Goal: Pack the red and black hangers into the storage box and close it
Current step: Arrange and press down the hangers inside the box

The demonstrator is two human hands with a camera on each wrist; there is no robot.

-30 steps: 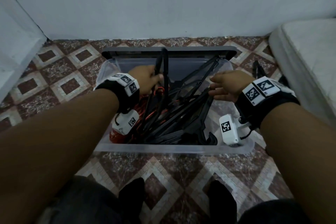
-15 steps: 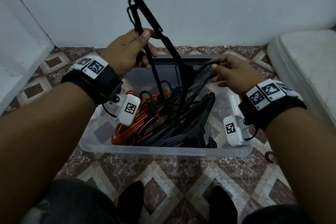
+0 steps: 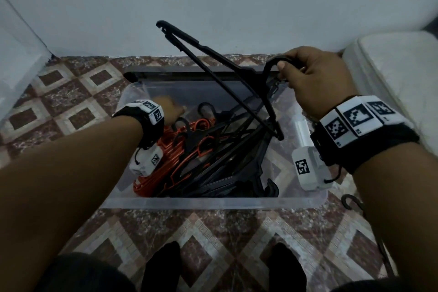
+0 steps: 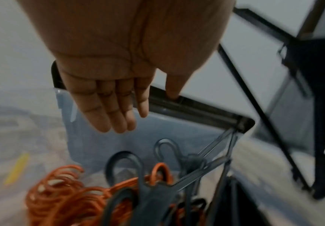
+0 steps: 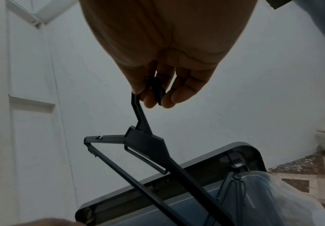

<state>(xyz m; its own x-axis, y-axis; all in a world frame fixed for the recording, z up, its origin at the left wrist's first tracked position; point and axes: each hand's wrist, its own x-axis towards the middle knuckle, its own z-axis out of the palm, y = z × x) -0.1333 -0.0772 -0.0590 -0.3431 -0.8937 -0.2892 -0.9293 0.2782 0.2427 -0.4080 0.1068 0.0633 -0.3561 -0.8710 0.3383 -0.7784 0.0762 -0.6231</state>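
Head view: your right hand [image 3: 315,78] grips the hook of one black hanger [image 3: 227,78], lifted and tilted above the clear storage box [image 3: 213,202] on the tiled floor. Your left hand [image 3: 169,111] reaches into the box, fingers out, holding nothing. Red hangers [image 3: 154,173] and more black ones lie piled inside; the dark lid [image 3: 189,73] stands behind the far rim. Judged step: packing, lid not yet on. Next, lay the raised hanger flat along the pile so nothing juts above the rim. Another hook [image 3: 350,201] lies on the floor just beside the box. The wristbands carry only square code markers; no readable writing.

Left wrist view: the fingers [image 4: 117,116] are straight and free above the red hooks [image 4: 64,191]; the picture is blurred.

Right wrist view: fingertips [image 5: 169,99] pinch the hook [image 5: 155,90]; no brand shows.
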